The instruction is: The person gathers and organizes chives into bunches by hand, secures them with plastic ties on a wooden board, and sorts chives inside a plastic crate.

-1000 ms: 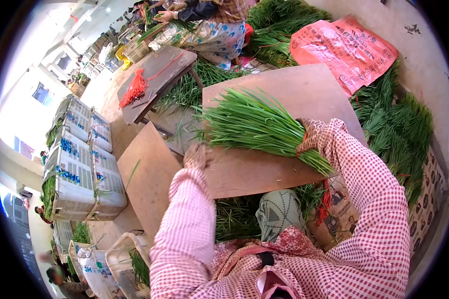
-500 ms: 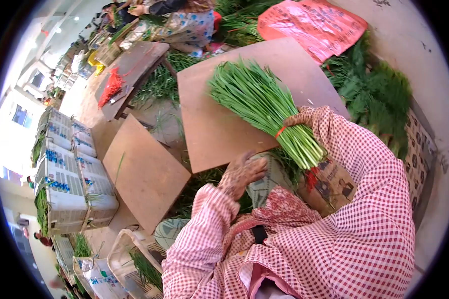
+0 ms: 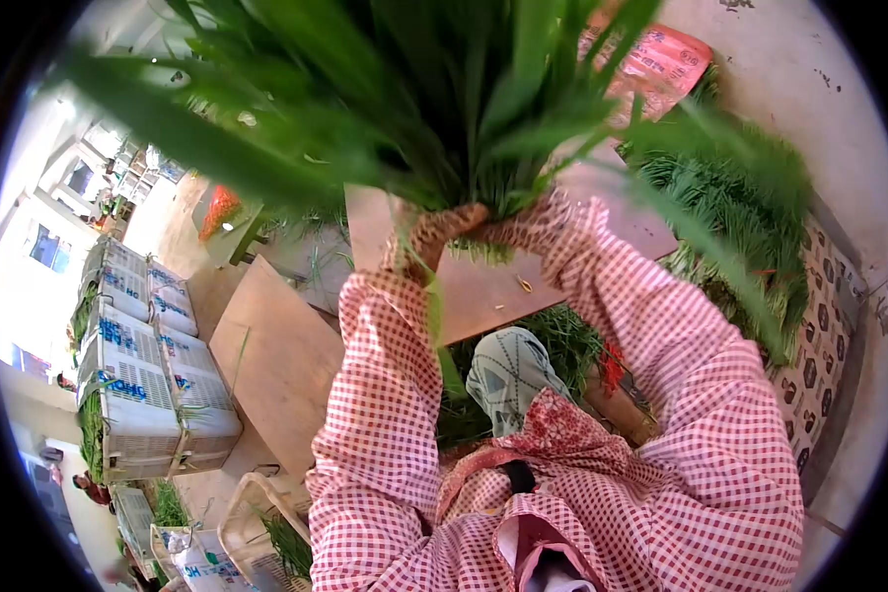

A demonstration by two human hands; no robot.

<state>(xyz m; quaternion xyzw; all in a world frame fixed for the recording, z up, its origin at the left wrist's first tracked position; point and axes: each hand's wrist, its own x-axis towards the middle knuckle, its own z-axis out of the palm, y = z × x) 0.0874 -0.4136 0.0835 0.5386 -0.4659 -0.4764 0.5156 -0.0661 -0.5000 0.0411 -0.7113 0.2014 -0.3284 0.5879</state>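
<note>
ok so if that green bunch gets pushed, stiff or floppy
The green bunch probably flops at the ends: outer blades splay and droop. It's likely stiffer by the left hand and right hand, where blades crowd together.

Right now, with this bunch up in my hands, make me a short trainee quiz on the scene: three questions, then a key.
1. How many hands grip the green bunch?

2. True or false: the green bunch is lying flat on the board.

3. On which side of the person do the white crates stand?
A) right
B) left
C) both

Key:
1. Two: the left hand and the right hand.
2. False; its leaves spread up toward the camera.
3. B
</note>
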